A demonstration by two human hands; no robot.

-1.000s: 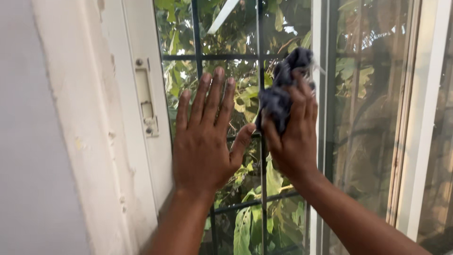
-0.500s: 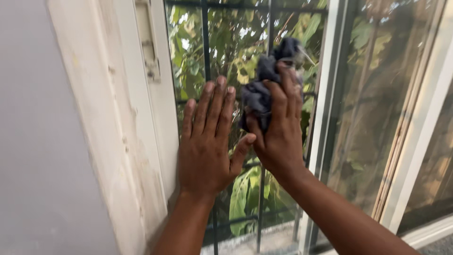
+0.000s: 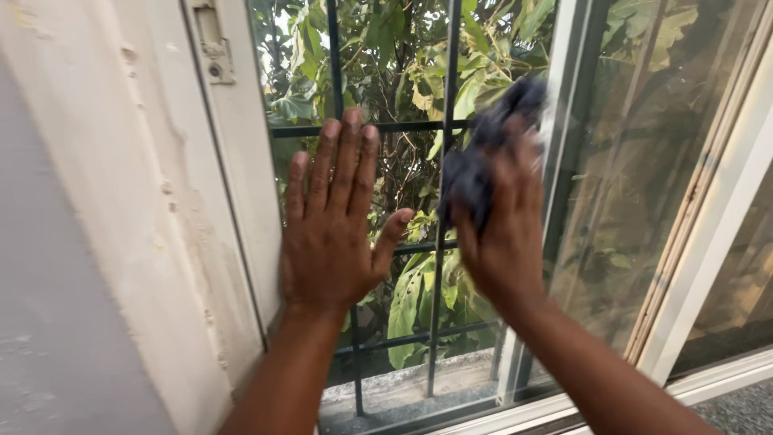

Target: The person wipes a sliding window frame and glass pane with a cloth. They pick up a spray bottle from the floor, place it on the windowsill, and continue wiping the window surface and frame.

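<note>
1. I see my left hand [image 3: 330, 221] spread flat against the window pane [image 3: 386, 169], fingers straight and together, thumb out to the side; it grips nothing.
2. My right hand [image 3: 503, 229] is clenched around a crumpled dark cloth [image 3: 483, 153], pressing it onto the glass just beside the white sash frame [image 3: 560, 161]. This hand and the cloth are blurred.
3. The cloth bulges above my fingers, with its top near the frame's edge.
4. Behind the pane stands a dark metal grille [image 3: 445, 242], with green leaves [image 3: 411, 302] beyond it.
5. To my left rise a cream, scuffed wall [image 3: 113, 209] and a white frame carrying a small latch plate [image 3: 211, 44].
6. A concrete sill [image 3: 403, 391] shows below.
</note>
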